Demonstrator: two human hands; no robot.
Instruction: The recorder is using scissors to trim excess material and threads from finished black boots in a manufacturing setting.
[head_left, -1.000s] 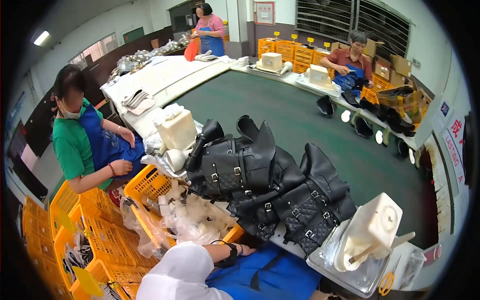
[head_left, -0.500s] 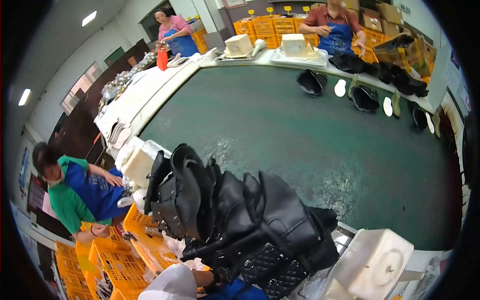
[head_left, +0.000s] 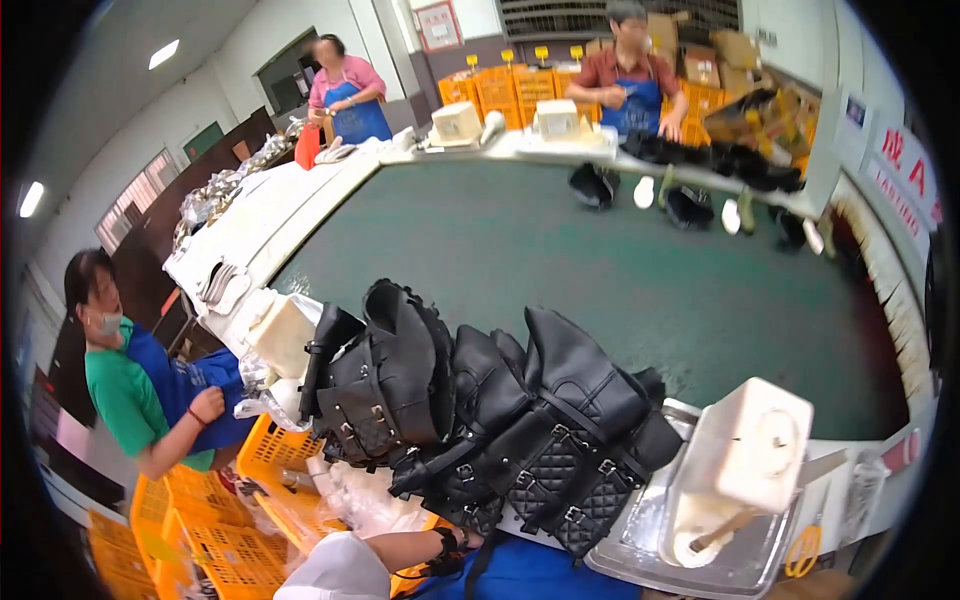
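The person wore a white short sleeve [head_left: 335,568] on the left arm, and the forearm below it was bare. A black band [head_left: 447,545] with a strap sat around the wrist. Blue cloth [head_left: 545,578], probably an apron, covered the front.

Bright, even indoor light from ceiling lamps [head_left: 163,53] (upper left); soft shadows, mild glare on the steel tray [head_left: 640,535]. Heavy fisheye bending, black vignetted corners, slight softness.

Boots [head_left: 480,420] piled on table edge, crates [head_left: 250,480] left, machine [head_left: 745,470] on tray [head_left: 700,560] right.
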